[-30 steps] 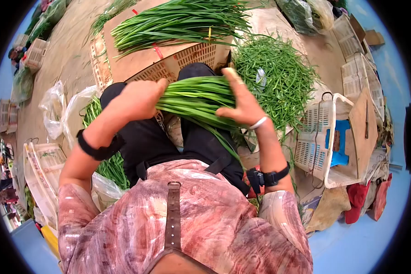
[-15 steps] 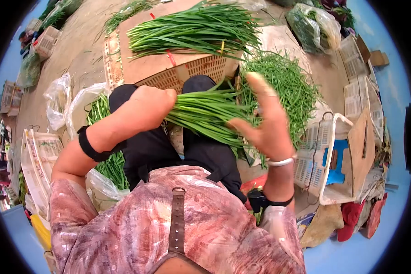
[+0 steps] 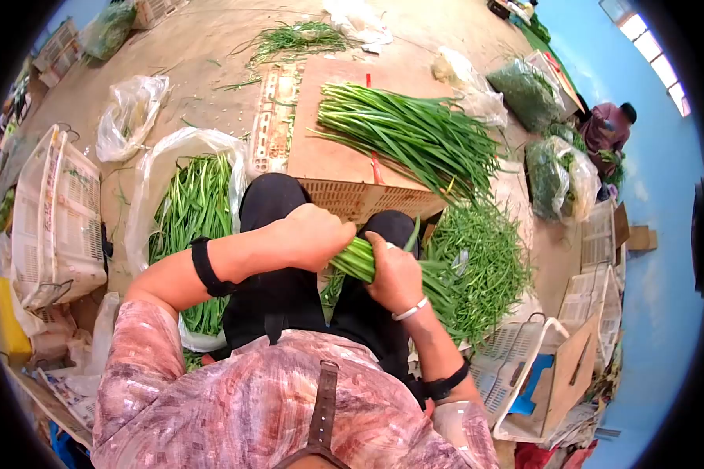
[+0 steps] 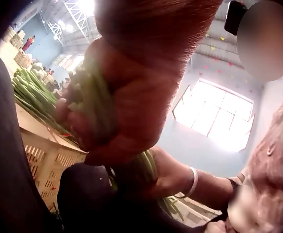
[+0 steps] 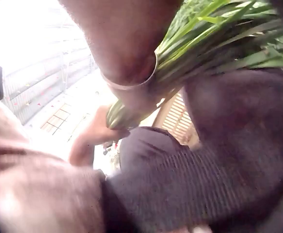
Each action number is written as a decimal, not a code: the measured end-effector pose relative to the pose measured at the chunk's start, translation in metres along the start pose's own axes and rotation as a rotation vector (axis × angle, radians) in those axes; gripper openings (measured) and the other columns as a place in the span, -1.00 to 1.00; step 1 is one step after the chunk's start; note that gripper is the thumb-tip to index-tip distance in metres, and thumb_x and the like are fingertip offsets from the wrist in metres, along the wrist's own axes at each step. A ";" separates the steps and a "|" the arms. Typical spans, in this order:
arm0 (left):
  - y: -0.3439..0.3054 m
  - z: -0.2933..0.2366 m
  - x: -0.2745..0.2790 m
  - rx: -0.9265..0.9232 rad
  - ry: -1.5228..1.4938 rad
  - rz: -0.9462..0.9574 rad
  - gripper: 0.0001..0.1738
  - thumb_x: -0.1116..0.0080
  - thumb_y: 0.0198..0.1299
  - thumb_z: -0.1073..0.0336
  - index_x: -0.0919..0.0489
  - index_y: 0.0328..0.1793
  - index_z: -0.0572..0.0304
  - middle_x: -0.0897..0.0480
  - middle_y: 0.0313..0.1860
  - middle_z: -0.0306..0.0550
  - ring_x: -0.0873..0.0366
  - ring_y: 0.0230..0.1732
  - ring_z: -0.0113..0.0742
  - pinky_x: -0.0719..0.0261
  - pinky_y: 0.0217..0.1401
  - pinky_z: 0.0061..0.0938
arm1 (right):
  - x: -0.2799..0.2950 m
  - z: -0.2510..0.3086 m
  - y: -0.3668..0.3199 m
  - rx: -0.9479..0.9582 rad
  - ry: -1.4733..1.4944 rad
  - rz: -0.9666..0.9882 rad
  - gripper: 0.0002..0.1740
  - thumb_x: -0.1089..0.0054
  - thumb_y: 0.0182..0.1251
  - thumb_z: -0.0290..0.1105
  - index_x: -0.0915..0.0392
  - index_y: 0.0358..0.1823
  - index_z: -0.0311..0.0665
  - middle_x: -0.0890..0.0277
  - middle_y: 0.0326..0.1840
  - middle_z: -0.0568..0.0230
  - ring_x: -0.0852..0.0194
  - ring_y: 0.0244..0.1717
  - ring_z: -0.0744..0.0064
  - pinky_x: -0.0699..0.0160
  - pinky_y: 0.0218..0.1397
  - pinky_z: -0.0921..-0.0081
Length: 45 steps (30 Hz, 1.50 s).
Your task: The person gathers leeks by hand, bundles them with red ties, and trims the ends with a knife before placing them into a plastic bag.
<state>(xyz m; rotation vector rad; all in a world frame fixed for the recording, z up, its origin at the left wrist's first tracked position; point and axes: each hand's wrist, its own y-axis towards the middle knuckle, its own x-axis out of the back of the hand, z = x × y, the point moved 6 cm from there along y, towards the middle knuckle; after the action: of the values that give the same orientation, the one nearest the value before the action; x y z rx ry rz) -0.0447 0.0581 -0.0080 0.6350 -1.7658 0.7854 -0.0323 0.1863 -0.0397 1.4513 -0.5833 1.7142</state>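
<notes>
A bunch of garlic chives (image 3: 357, 259) lies across my knees in the head view. My left hand (image 3: 317, 237) grips its pale stem end, and in the left wrist view the cut ends stick out of the curled fingers (image 4: 73, 126). Just to the right, my right hand (image 3: 395, 275) is wrapped round the bunch, thumb on top. Beyond it the leaves (image 5: 209, 43) fan out in the right wrist view. A larger heap of chives (image 3: 407, 133) rests in front of me on a board (image 3: 328, 160) over a crate (image 3: 352, 202).
Loose green scraps (image 3: 485, 266) are piled at the right. An open plastic bag (image 3: 139, 234) of greens stands by my left leg. White crates (image 3: 59, 227) sit at the far left, and another crate (image 3: 489, 375) with a blue stool (image 3: 533, 383) at the right. Another person (image 3: 606, 133) is at the back right.
My right hand was spread open beside the leaves and now holds the bunch close to the left hand. The head view has turned toward the right.
</notes>
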 end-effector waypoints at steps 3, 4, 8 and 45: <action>0.009 0.024 0.026 0.060 -0.053 -0.178 -0.64 -0.21 -0.18 0.39 -0.43 -0.18 0.28 -0.62 -0.35 0.14 -0.62 -0.29 0.05 -0.54 -0.29 -0.16 | 0.040 -0.005 0.039 0.081 -0.239 -0.018 -0.57 -0.17 -0.18 -0.49 -0.36 -0.16 -0.23 -0.42 -0.52 0.19 -0.49 -0.48 0.16 -0.46 -0.47 0.28; 0.007 0.029 0.047 -0.033 -0.072 -0.429 -0.50 -0.26 -0.18 0.35 -0.41 -0.04 0.29 -0.58 -0.20 0.17 -0.57 -0.14 0.03 -0.51 -0.13 -0.16 | 0.058 -0.005 0.057 0.128 -0.305 -0.034 -0.64 -0.13 -0.15 -0.50 -0.36 -0.21 -0.24 -0.42 -0.54 0.17 -0.49 -0.52 0.14 -0.46 -0.49 0.27; -0.021 0.075 0.107 -0.037 0.084 -0.902 0.08 -0.46 -0.30 0.13 -0.15 0.40 0.25 -0.30 0.26 0.19 -0.29 0.28 0.02 -0.26 0.32 -0.20 | 0.106 -0.036 0.139 0.138 -0.395 -0.064 -0.56 -0.18 -0.12 -0.52 -0.39 -0.10 -0.22 -0.51 -0.43 0.06 -0.53 -0.43 0.02 -0.50 -0.39 0.23; 0.157 0.183 0.023 0.190 0.295 -0.626 -0.14 -0.13 0.00 0.10 -0.09 0.44 0.18 -0.14 0.40 0.19 -0.06 0.44 0.03 0.06 0.40 0.12 | 0.012 -0.137 0.317 0.332 0.154 0.326 -0.18 -0.24 0.00 -0.19 -0.18 0.27 -0.48 -0.38 0.13 -0.26 -0.37 0.16 -0.06 -0.31 0.25 0.29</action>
<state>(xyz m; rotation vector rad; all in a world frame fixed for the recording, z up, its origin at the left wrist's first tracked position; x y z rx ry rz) -0.2777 0.0187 -0.0611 1.0715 -1.1326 0.5697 -0.3690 0.1128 -0.0148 1.4896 -0.4869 2.2437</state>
